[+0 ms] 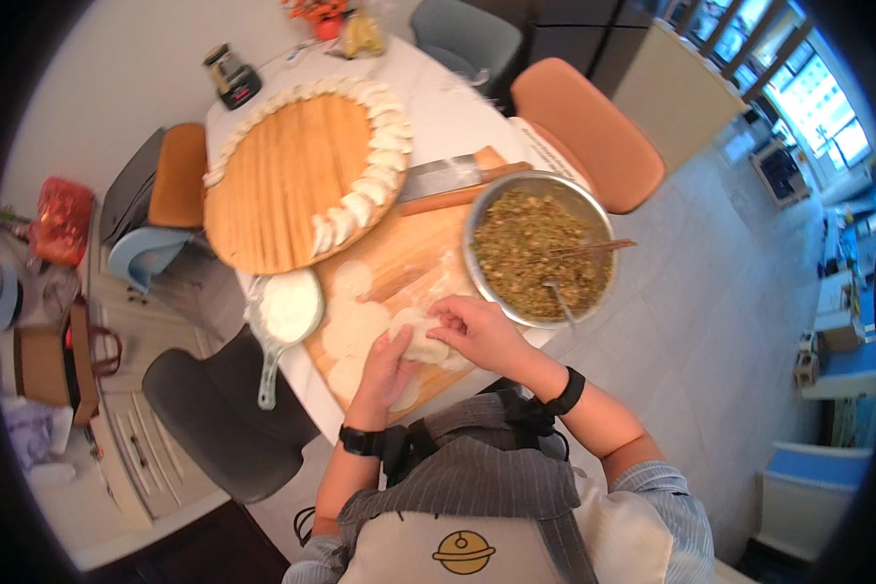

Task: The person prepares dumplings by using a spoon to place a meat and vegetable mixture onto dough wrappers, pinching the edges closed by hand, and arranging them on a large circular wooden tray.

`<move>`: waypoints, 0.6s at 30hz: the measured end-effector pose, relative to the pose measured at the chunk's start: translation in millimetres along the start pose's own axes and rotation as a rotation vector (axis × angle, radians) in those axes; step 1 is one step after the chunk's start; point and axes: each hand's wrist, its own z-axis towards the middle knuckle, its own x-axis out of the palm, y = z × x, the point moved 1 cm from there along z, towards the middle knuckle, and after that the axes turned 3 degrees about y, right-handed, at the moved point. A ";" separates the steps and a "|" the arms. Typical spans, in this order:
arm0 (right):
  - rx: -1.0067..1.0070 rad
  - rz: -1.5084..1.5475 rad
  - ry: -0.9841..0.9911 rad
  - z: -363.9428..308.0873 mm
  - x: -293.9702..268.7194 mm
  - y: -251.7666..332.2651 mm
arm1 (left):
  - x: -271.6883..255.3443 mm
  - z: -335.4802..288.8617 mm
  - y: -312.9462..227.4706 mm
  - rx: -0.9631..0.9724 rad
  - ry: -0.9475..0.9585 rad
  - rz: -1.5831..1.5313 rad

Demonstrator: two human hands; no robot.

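Observation:
A thin round dumpling wrapper rests in my left hand, its thumb bent over the near edge. My right hand pinches the wrapper's right side with fingertips and thumb; whether filling lies inside is hidden. Beneath them, several loose wrappers lie on a floured wooden board. Close by on the right, a metal bowl holds chopped green-brown filling, with chopsticks and a spoon in it. Finished dumplings line the rim of a round wooden tray.
A handled dish of white flour stands left of the board. A rolling pin and a cleaver lie behind. Chairs surround the table, including an orange one and a dark one. A small black appliance stands at the far left.

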 end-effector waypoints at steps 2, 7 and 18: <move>-0.194 -0.262 -0.065 -20.7 -31.6 -14.4 | 20.3 3.4 -5.3 0.053 -0.071 0.169; -0.134 -1.024 0.085 -82.9 -136.1 -54.7 | 21.2 15.5 -9.0 0.022 -0.205 0.356; -0.304 -0.948 0.120 -86.1 -133.9 -114.7 | 55.0 38.0 -1.9 0.119 0.043 -0.412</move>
